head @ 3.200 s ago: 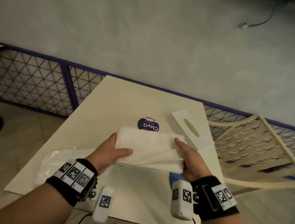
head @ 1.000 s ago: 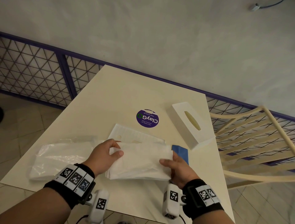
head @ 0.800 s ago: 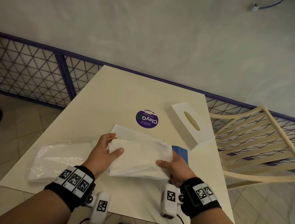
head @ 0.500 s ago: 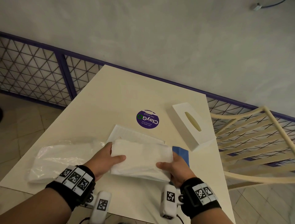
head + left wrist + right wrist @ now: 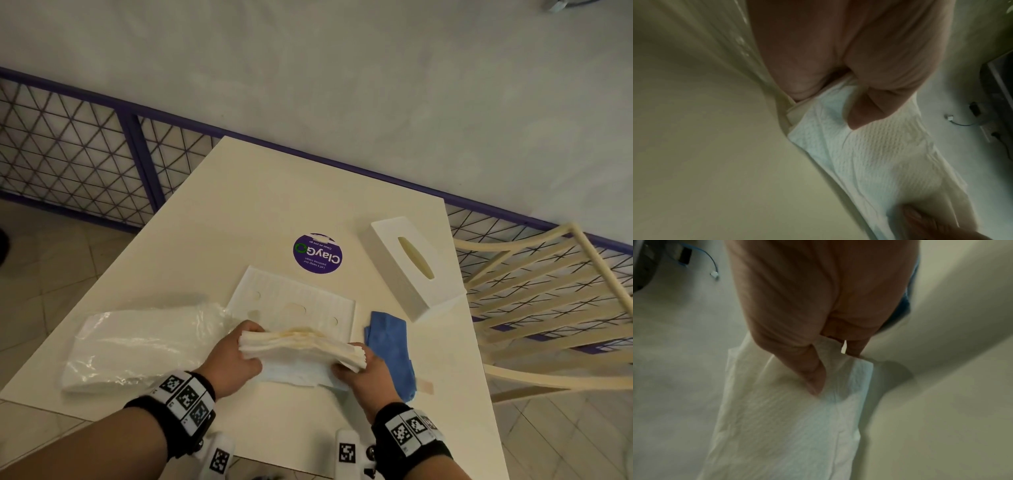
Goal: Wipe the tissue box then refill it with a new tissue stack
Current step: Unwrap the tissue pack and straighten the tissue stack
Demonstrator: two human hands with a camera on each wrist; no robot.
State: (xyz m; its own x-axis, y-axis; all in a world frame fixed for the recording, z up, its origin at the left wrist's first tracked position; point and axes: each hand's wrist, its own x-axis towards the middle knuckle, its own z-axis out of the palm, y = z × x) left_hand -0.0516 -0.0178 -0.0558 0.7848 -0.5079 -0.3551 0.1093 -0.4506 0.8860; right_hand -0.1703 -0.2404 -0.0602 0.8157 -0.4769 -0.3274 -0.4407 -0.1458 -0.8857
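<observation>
One tissue stack [image 5: 301,346], one tissue box [image 5: 409,267], one box base plate [image 5: 291,301], one blue cloth [image 5: 390,356], one plastic wrapper [image 5: 137,346]. Left hand [image 5: 231,363] and right hand [image 5: 368,375] are gripping the stack's ends above the table [image 5: 274,198]. It's now tipped edge-up versus lying flat before. Fingertips are hiding behind it.

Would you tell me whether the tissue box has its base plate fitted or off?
Off. The base plate lies flat on the table, apart from the tissue box.
</observation>
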